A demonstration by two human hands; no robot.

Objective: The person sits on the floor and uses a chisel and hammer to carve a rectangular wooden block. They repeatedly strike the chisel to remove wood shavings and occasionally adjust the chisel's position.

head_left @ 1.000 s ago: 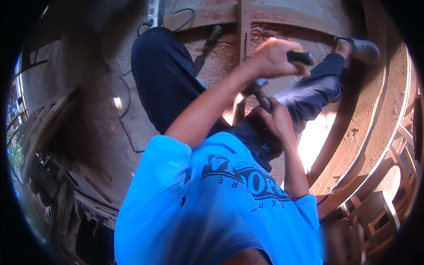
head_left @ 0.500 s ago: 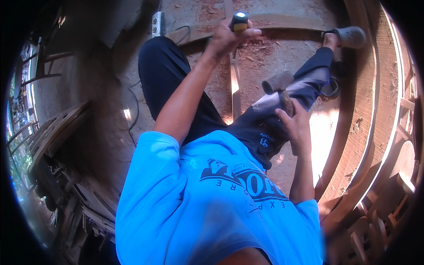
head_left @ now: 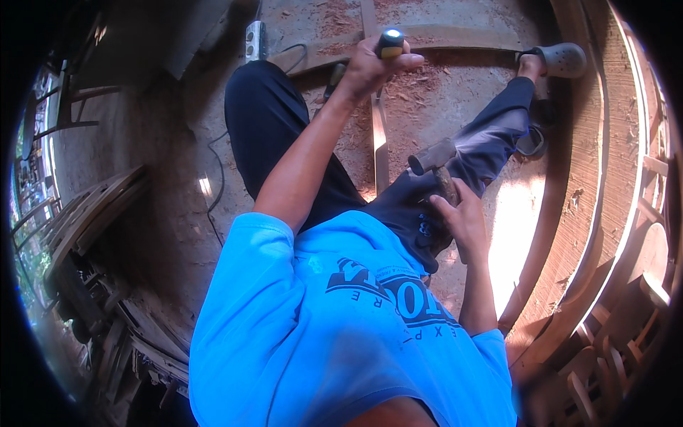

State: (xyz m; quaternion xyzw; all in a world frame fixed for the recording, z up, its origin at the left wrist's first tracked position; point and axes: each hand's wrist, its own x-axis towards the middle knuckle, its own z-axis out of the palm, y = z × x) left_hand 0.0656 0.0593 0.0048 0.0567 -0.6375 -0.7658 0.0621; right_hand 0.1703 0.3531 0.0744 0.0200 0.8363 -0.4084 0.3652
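Observation:
My left hand (head_left: 366, 71) is closed around the black and yellow handle of a chisel (head_left: 390, 44), held upright with its shiny butt end upward. The blade is hidden below my fist. Beneath it, a long wooden board (head_left: 462, 35) lies across the floor, with a narrow wooden strip (head_left: 380, 142) running toward me. In my right hand (head_left: 466, 217), closed on its short handle, is a hammer (head_left: 432, 156) with a thick, dull metal head. The hammer hangs over my right thigh, apart from the chisel.
Reddish wood shavings (head_left: 413, 89) litter the floor. A white power strip (head_left: 254, 41) and dark cord (head_left: 215, 174) lie to the left. Large timber (head_left: 587, 213) flanks my right leg. Stacked wood (head_left: 99, 213) stands at far left, cut wooden pieces (head_left: 644, 277) at far right.
My right hand and the hammer have moved left and closer to my body, away from the chisel. My left hand has barely shifted and still grips the chisel.

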